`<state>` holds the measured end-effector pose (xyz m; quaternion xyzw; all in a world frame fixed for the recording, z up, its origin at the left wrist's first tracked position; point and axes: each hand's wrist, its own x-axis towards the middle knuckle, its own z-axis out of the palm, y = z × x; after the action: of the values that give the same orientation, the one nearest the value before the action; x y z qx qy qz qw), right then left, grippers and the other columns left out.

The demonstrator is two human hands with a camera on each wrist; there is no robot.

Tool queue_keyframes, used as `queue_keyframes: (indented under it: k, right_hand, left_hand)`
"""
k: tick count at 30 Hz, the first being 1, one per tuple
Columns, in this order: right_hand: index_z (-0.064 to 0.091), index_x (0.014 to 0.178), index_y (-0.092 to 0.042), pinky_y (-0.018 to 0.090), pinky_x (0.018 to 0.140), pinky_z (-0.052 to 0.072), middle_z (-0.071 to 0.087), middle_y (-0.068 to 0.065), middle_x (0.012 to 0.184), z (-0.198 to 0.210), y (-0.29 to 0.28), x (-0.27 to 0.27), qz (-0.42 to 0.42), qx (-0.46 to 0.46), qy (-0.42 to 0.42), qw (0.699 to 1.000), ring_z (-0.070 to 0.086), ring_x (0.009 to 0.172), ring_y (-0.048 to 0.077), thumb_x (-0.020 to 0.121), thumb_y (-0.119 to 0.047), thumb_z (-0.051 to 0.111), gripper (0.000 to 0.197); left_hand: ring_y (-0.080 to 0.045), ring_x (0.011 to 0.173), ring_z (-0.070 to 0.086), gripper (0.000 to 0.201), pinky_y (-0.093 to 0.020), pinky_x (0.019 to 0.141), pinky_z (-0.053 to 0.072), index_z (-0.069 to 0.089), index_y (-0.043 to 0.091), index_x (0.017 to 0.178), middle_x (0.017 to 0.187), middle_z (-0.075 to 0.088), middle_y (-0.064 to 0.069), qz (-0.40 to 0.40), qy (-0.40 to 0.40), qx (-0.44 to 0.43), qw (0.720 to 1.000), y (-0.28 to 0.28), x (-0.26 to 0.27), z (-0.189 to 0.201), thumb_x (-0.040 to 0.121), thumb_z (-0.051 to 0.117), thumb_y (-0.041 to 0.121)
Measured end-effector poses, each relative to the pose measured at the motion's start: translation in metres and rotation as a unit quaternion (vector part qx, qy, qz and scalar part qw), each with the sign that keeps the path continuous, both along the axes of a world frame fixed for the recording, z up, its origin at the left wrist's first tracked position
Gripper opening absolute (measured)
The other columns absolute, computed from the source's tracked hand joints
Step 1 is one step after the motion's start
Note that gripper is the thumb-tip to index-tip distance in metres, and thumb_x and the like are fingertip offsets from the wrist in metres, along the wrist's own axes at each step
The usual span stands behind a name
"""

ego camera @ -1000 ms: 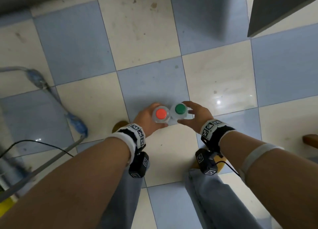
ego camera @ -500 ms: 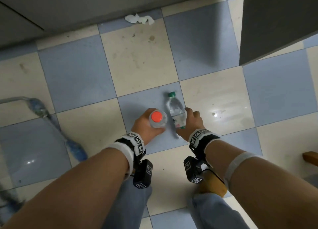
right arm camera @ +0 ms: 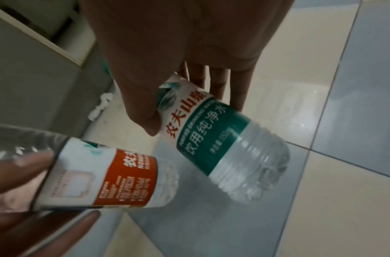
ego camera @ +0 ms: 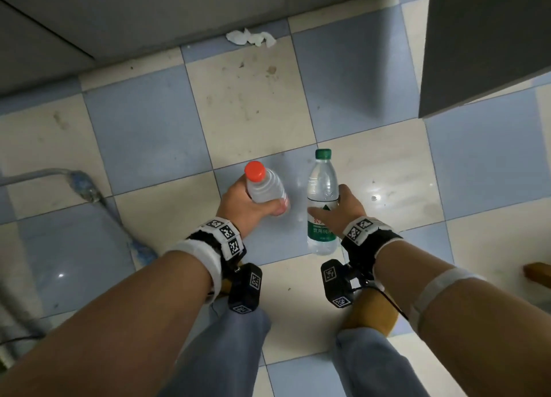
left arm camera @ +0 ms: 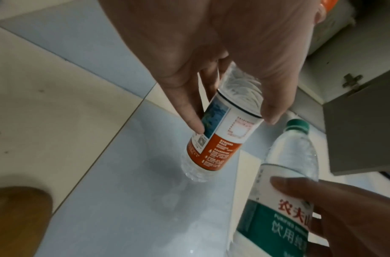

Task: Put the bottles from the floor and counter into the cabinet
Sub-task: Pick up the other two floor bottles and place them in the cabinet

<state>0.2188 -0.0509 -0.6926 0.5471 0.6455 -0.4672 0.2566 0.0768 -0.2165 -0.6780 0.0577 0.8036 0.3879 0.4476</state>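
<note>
Hand (ego camera: 243,207) over checkered floor (ego camera: 143,134) (stained), grey cabinet (ego camera: 134,21), crumpled tissue (ego camera: 250,37)

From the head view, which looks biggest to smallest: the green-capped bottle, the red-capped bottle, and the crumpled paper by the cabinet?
1. green-capped bottle, longest.
2. red-capped bottle, though it tilts toward the camera and is partly covered by the left hand.
3. crumpled paper, but farther away, so its rank against the red-capped bottle is unsure.
</note>
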Motion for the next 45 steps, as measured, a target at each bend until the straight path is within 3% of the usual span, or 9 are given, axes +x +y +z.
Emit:
queue_keyframes:
  k: [3, 11, 14, 19, 24, 27, 33, 37, 45]
  right_hand:
    - [0.046, 0.121, -0.019, 0.044, 0.091, 0.054, 0.063, 0.000, 0.108, 0.072, 0.027, -0.030, -0.036, 0.028, 0.065, 0.997, 0.063, 0.100, 0.024, 0.072, -0.033, 0.081, 0.062]
    - [0.043, 0.122, -0.012, 0.044, 0.096, 0.051, 0.058, 0.010, 0.120, 0.236, 0.132, -0.101, -0.171, 0.178, 0.127, 0.961, 0.060, 0.108, 0.030, 0.073, -0.026, 0.082, 0.064]
    - [0.041, 0.122, -0.015, 0.052, 0.097, 0.049, 0.058, 0.011, 0.119, 0.272, 0.173, -0.099, -0.165, 0.232, 0.103, 0.953, 0.060, 0.111, 0.035, 0.070, -0.040, 0.078, 0.069]
    - [0.039, 0.125, -0.021, 0.049, 0.093, 0.051, 0.055, 0.003, 0.108, 0.323, 0.223, -0.082, -0.178, 0.233, 0.111, 0.950, 0.061, 0.098, 0.031, 0.076, -0.038, 0.073, 0.061]
    - [0.043, 0.110, -0.026, 0.042, 0.085, 0.055, 0.060, 0.001, 0.103, 0.349, 0.239, -0.078, -0.166, 0.242, 0.171, 0.940, 0.063, 0.095, 0.028, 0.069, -0.044, 0.073, 0.054]
    - [0.045, 0.111, -0.026, 0.034, 0.082, 0.050, 0.058, 0.001, 0.108, 0.360, 0.249, -0.093, -0.167, 0.217, 0.242, 0.931, 0.063, 0.094, 0.022, 0.074, -0.030, 0.076, 0.049]
    - [0.049, 0.114, -0.021, 0.036, 0.094, 0.051, 0.065, 0.002, 0.110, 0.366, 0.288, -0.156, -0.167, 0.209, 0.350, 0.898, 0.064, 0.101, 0.017, 0.074, -0.016, 0.081, 0.051]
    - [0.048, 0.127, -0.012, 0.033, 0.094, 0.052, 0.067, 0.003, 0.114, 0.366, 0.323, -0.205, -0.154, 0.210, 0.400, 0.879, 0.065, 0.104, 0.014, 0.075, -0.015, 0.082, 0.063]
    - [0.048, 0.125, -0.021, 0.031, 0.087, 0.050, 0.062, -0.009, 0.108, 0.321, 0.399, -0.280, -0.095, 0.281, 0.415, 0.860, 0.060, 0.099, 0.009, 0.074, -0.024, 0.082, 0.062]
  left_hand:
    - [-0.006, 0.095, 0.069, 0.052, -0.027, 0.088, 0.053, 0.065, 0.037, 0.104, 0.100, 0.073, 0.015, 0.011, 0.005, 0.021, 1.000, 0.023, -0.018, 0.057, 0.058, 0.088, 0.041]
    - [-0.005, 0.092, 0.069, 0.059, -0.023, 0.082, 0.053, 0.055, 0.047, 0.100, 0.100, 0.070, 0.013, -0.011, 0.041, 0.113, 0.993, 0.127, -0.082, 0.221, 0.052, 0.087, 0.040]
    - [0.010, 0.080, 0.065, 0.053, -0.008, 0.072, 0.048, 0.055, 0.043, 0.099, 0.096, 0.069, 0.016, -0.027, 0.061, 0.139, 0.988, 0.170, -0.093, 0.265, 0.063, 0.088, 0.023]
    - [-0.008, 0.091, 0.070, 0.050, -0.026, 0.082, 0.054, 0.058, 0.033, 0.108, 0.100, 0.071, 0.009, -0.045, 0.106, 0.157, 0.981, 0.235, -0.093, 0.308, 0.067, 0.085, 0.022]
    - [0.010, 0.078, 0.065, 0.050, -0.012, 0.073, 0.049, 0.057, 0.032, 0.108, 0.095, 0.069, 0.014, -0.055, 0.127, 0.178, 0.974, 0.279, -0.094, 0.349, 0.071, 0.084, 0.012]
    - [0.011, 0.081, 0.066, 0.050, -0.014, 0.079, 0.053, 0.059, 0.028, 0.110, 0.097, 0.070, 0.013, -0.045, 0.144, 0.193, 0.969, 0.300, -0.108, 0.361, 0.070, 0.085, 0.013]
    - [-0.007, 0.094, 0.069, 0.062, -0.031, 0.088, 0.054, 0.049, 0.037, 0.114, 0.102, 0.070, 0.015, -0.035, 0.188, 0.202, 0.961, 0.350, -0.156, 0.356, 0.063, 0.083, 0.046]
    - [-0.006, 0.094, 0.070, 0.059, -0.035, 0.091, 0.056, 0.047, 0.038, 0.115, 0.104, 0.070, 0.015, -0.030, 0.199, 0.233, 0.952, 0.388, -0.191, 0.342, 0.069, 0.083, 0.037]
    - [-0.017, 0.097, 0.066, 0.041, -0.033, 0.090, 0.053, 0.053, 0.027, 0.102, 0.097, 0.066, 0.010, -0.011, 0.258, 0.253, 0.932, 0.464, -0.249, 0.290, 0.075, 0.083, 0.031]
